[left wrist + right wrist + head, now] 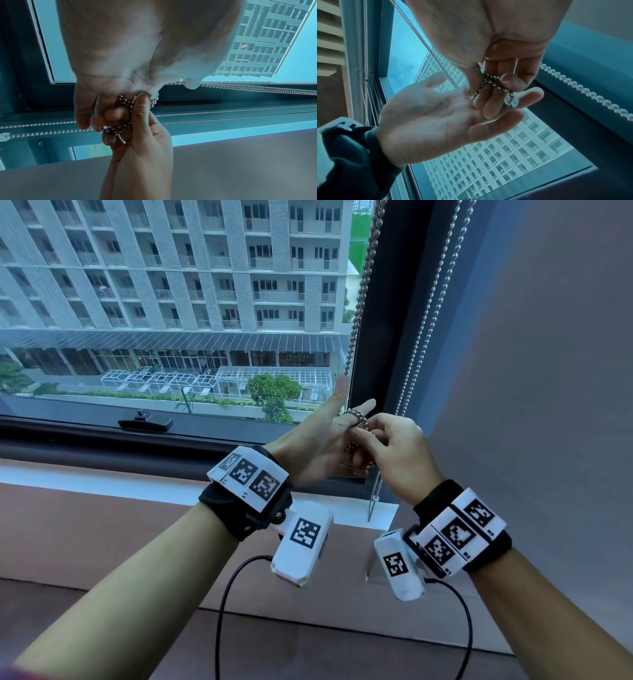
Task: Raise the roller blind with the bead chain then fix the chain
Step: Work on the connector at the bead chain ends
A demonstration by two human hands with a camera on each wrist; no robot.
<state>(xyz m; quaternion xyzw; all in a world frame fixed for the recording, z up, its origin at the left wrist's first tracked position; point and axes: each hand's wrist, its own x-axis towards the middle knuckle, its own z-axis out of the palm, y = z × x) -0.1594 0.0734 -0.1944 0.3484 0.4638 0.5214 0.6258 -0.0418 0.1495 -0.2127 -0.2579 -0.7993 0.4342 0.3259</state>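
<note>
The metal bead chain (363,299) hangs down the window's right side to my hands. My left hand (325,433) is held up in front of the glass, palm turned right, fingers straight. A loop of chain (357,414) lies over one of its fingers. My right hand (394,446) meets it from the right and pinches the bunched chain (489,81) between thumb and curled fingers. In the left wrist view the right hand (145,135) grips the chain bundle (126,102) under my left hand (137,54). The right wrist view has the left palm (428,115) open below. No blind covers the glass.
A second, paler bead chain (428,313) runs down the dark window frame to a small holder (375,498) by the sill. A black window handle (145,422) sits on the lower frame. A grey surface (548,371) fills the right side. Below the sill is a brown surface (102,542).
</note>
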